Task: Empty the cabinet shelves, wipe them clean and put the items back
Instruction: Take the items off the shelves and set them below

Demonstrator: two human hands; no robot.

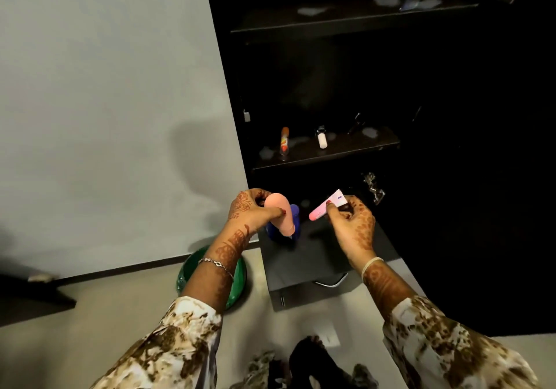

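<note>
Two hands [255, 208] [350, 223], tubes held, shelf edge [328, 155] beyond

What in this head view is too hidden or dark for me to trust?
- Blue container: mostly hidden behind the peach bottle in the left hand.
- Green basin: covered by the left forearm.
- Top shelf items: dark, cut by the frame edge.
- Pink tube label: too small.

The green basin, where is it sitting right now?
The green basin sits on the floor at lower centre of the head view, against the grey wall's foot, just left of the dark cabinet and partly hidden beneath the left forearm.
</note>
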